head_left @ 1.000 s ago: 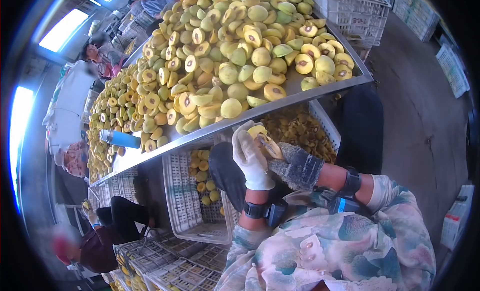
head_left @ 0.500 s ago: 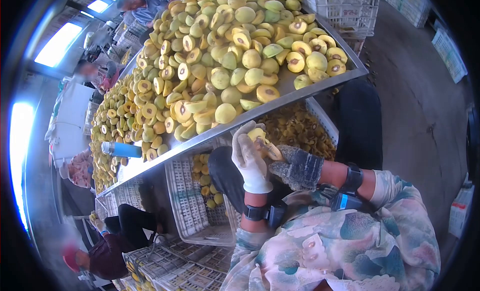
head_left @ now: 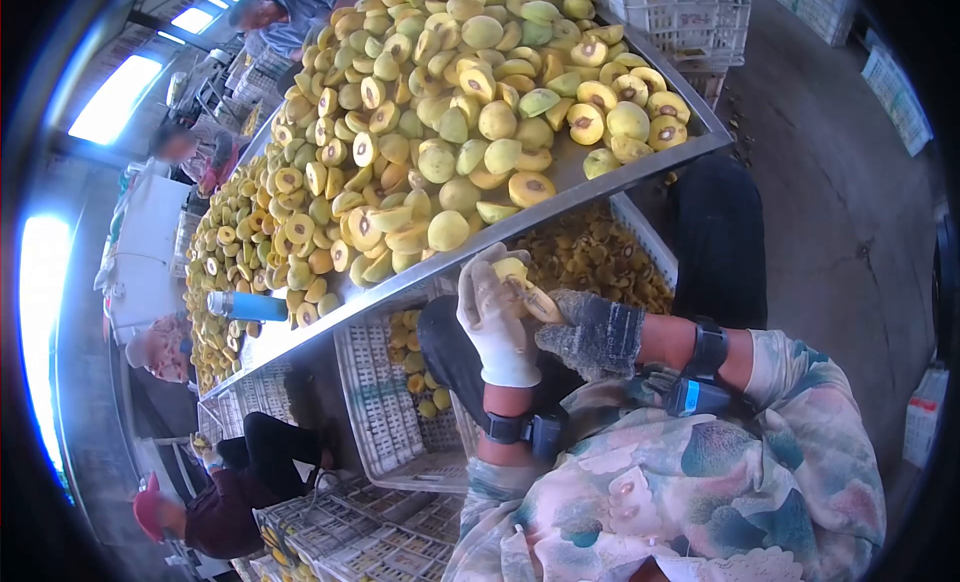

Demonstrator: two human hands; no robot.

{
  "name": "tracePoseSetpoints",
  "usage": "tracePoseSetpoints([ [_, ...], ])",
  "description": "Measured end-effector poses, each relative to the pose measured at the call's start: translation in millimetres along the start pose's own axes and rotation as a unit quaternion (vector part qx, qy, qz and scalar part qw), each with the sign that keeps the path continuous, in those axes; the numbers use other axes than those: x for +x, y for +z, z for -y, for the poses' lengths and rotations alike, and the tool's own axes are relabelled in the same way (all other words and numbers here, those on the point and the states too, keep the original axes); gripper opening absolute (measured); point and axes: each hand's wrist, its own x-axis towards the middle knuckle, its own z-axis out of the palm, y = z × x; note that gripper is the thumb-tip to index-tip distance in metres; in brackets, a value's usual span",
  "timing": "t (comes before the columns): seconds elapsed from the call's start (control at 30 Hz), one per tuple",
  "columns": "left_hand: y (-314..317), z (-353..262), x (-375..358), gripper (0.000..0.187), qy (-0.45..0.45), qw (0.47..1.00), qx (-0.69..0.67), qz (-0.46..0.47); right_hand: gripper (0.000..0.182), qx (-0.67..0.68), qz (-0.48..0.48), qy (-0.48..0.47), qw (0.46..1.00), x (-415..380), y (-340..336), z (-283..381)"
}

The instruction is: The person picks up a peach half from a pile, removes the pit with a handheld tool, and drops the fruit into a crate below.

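Note:
My left hand (head_left: 494,322), in a white glove, is closed around a yellow peach half (head_left: 510,270) in front of my body. My right hand (head_left: 592,332) wears a dark grey knitted glove. Its fingers are closed and come right up to the peach, by a tan, elongated piece (head_left: 541,305) between the two hands. I cannot tell what the right fingers grip. Just beyond my hands runs the metal edge of a table (head_left: 585,192) heaped with halved peaches (head_left: 440,162), many showing brown centres.
Below the table edge, a crate holds brownish fruit scraps (head_left: 600,257). A white plastic crate (head_left: 385,412) with peaches stands left of my knees. A blue bottle (head_left: 248,306) lies on the table. Co-workers (head_left: 225,507) sit along the left side. Stacked crates (head_left: 690,22) stand at the far right corner.
Both hands stay together at the peach half, with the left hand shifted slightly left and the tan piece turned a little. The view has moved slightly.

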Motion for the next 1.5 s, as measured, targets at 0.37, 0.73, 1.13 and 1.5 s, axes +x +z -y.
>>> tracePoseSetpoints([
  [0.37,1.0,-4.6,0.8,0.047,0.002,1.0,-0.013,0.023,0.025,0.056,0.05,0.027,0.997,-2.0,-1.9,5.9],
  [0.73,10.3,-27.4,3.6,0.051,-0.063,0.977,-0.181,0.097,0.032,0.352,0.252,0.042,0.901,-13.2,-19.7,1.7],
  [1.13,-45.2,-32.7,13.8,0.036,-0.04,0.982,-0.033,-0.182,0.024,0.524,0.163,0.165,0.82,7.7,-47.4,-44.8],
  [1.5,-62.7,-20.8,93.6,0.063,0.196,0.726,0.651,0.102,0.027,0.017,-0.018,0.285,0.958,28.1,-54.2,-67.6],
])
